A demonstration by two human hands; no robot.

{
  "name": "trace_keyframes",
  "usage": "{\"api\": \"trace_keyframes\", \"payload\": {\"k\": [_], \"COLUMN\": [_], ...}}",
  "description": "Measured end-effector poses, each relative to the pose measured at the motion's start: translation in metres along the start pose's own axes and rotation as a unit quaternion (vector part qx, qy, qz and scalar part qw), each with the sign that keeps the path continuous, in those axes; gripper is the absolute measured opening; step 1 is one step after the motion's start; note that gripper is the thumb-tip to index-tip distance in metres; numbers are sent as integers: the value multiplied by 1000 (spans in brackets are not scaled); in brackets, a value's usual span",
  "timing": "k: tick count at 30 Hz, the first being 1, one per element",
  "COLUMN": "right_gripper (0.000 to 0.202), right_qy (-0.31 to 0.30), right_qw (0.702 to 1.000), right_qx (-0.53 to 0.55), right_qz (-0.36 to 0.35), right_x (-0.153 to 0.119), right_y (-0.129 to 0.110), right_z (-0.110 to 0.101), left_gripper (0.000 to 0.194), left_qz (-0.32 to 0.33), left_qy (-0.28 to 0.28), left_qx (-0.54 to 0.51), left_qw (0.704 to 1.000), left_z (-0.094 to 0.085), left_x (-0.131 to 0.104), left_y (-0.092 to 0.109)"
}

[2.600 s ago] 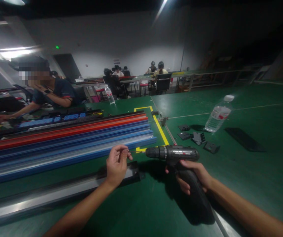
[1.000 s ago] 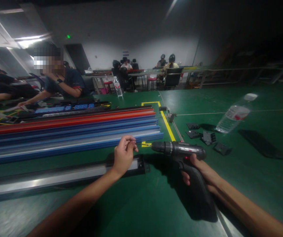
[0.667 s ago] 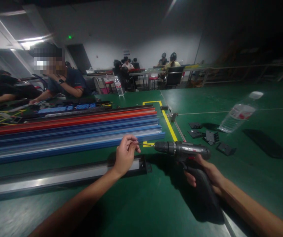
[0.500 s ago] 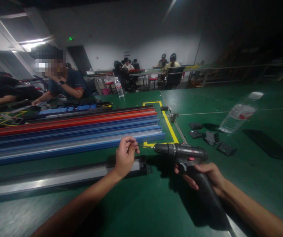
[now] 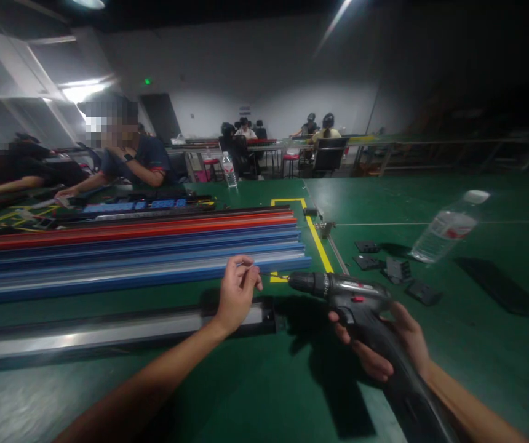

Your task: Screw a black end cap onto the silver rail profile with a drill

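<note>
My right hand is wrapped round the grip of a black cordless drill, which points left above the green table. A thin bit sticks out of its chuck. My left hand is closed in a pinch close to the bit's tip; what its fingertips hold is too small to make out. Below that hand lies a long black channel profile with a pale inner strip, its end near my wrist. Beyond it several blue profiles lie side by side, with red profiles behind them.
Several small black plastic parts lie on the right, beside a water bottle and a flat dark piece. Yellow tape marks the table. A second bottle stands farther back. A co-worker sits at the far left.
The drill's grip and my right hand have shifted slightly downward in view, and the drill is tilted a little more. My left hand keeps its pinch by the bit. The camera view has moved slightly.
</note>
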State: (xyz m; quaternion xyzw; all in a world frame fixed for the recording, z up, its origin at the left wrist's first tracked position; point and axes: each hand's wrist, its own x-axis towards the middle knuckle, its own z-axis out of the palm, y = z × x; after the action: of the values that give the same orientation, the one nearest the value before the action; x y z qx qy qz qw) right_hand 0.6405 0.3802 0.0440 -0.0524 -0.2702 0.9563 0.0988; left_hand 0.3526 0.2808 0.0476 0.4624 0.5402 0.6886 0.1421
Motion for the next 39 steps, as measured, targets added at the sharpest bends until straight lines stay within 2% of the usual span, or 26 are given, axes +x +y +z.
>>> {"api": "trace_keyframes", "payload": {"k": [4,9,12,17,24,29,33,36,39], "right_gripper": [68,40,42,47,55,44,44,48,51], "right_qy": [5,26,29,-7,-50,-97,-85,-62,-66], "right_qw": [1000,996,993,995,989,987,990,989,987], "right_qx": [12,-25,-27,17,34,15,-5,-23,-23], "right_qz": [28,84,110,103,135,126,112,134,142], "right_x": [3,3,1,-4,-10,-5,-7,-11,-14], "right_y": [4,9,10,8,0,-2,-9,-17,-23], "right_z": [-8,-15,-18,-25,-37,-38,-42,-48,-52], "left_gripper": [25,27,28,27,20,25,25,30,37], "left_qz": [8,19,28,56,158,204,215,209,210], "left_qy": [1,-4,-9,-23,-40,-42,-65,-80,-105], "left_qx": [-7,-16,-25,-62,-73,-57,-31,-18,-10], "left_qw": [1000,1000,999,996,984,976,974,975,972], "left_z": [0,-4,-6,-6,-6,-3,-4,-8,-12], "left_x": [-2,-3,-2,-6,-16,-17,-19,-22,-25], "left_y": [-2,-6,-4,-2,-7,-8,-12,-17,-21]}}
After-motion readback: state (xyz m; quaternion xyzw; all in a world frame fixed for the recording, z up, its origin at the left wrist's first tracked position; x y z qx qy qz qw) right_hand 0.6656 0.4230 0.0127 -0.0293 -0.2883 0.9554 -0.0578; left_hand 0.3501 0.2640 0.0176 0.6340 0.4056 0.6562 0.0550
